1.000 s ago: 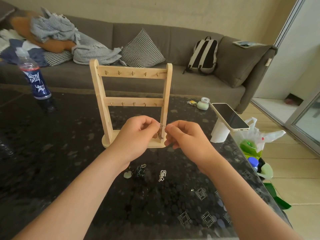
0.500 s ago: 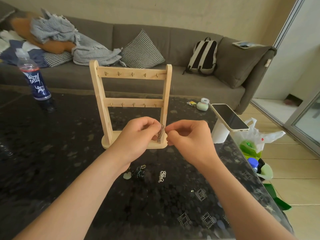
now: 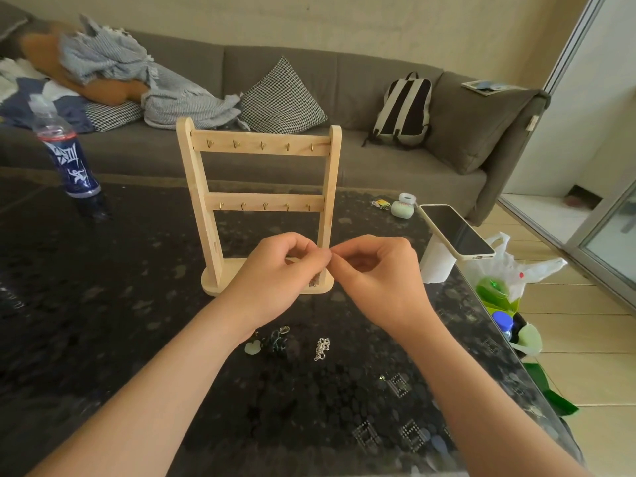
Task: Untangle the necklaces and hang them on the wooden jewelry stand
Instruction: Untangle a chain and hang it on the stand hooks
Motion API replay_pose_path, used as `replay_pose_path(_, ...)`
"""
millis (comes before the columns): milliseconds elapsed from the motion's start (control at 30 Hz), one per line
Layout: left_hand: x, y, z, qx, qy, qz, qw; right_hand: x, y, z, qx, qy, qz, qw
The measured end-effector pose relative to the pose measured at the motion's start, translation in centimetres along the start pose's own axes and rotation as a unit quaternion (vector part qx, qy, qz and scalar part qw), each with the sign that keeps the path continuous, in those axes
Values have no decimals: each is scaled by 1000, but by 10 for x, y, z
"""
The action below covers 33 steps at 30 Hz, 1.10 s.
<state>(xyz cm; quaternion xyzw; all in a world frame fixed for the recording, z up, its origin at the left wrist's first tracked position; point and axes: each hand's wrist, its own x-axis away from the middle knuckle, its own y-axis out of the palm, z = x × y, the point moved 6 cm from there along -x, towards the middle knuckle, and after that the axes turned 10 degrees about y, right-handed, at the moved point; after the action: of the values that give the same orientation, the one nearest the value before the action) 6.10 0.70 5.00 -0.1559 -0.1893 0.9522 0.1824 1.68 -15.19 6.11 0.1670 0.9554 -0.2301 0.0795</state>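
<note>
A wooden jewelry stand (image 3: 258, 146) with two rows of small brass hooks, all bare, stands on the dark table (image 3: 103, 304). In front of its base my left hand (image 3: 275, 277) and my right hand (image 3: 375, 270) meet fingertip to fingertip, both pinching a thin silver necklace (image 3: 313, 282) whose bunched end hangs just below the fingers. On the table nearer me lie a dark beaded necklace with a pale green pendant (image 3: 272, 340) and a small silver chain (image 3: 321, 348).
A blue-labelled water bottle (image 3: 67, 156) stands at the far left. A phone (image 3: 456, 230) lies on a white roll at the table's right edge, with a small green case (image 3: 402, 208) behind it. Beyond are a grey sofa (image 3: 378, 160), and plastic bags (image 3: 509, 280) on the floor.
Both hands have stayed in front of the stand. The fingertips have closed together and the hanging chain shows lower, below the left fingers.
</note>
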Motion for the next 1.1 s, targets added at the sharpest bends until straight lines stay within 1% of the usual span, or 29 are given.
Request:
replay_pose_path(100,0,-1,2,-74,50,3,996,-1,0,1,18,-1,0,1000)
replay_pose_path(167,-1,-2,3,-101,69,1,992,-2,0,2,29,0,3,1000)
replay_pose_path(300,-1,-4,2,-128,73,-3,989,-5,-2,3,53,-4,4,999)
replay_pose_path(400,-1,-4,1,-132,53,-2,990,-4,-1,1,78,-12,2,997)
replay_pose_path(600,0,-6,-2,-91,6,-4,996,-4,-1,0,119,-20,25,992)
replay_pose_path(767,2,-6,-4,38,-49,12,998,-1,1,-5,119,-33,31,992)
replay_pose_path(833,3,-5,-6,73,-69,30,995,-1,5,-3,103,-6,-1,995)
replay_pose_path(900,2,-4,-6,83,-72,47,993,-3,11,5,45,52,-59,996)
replay_pose_path(1000,2,-7,-5,83,-66,67,992,-4,17,13,-40,121,-114,985)
replay_pose_path(1100,3,-7,-2,86,-67,42,993,-3,17,14,-83,155,-140,974)
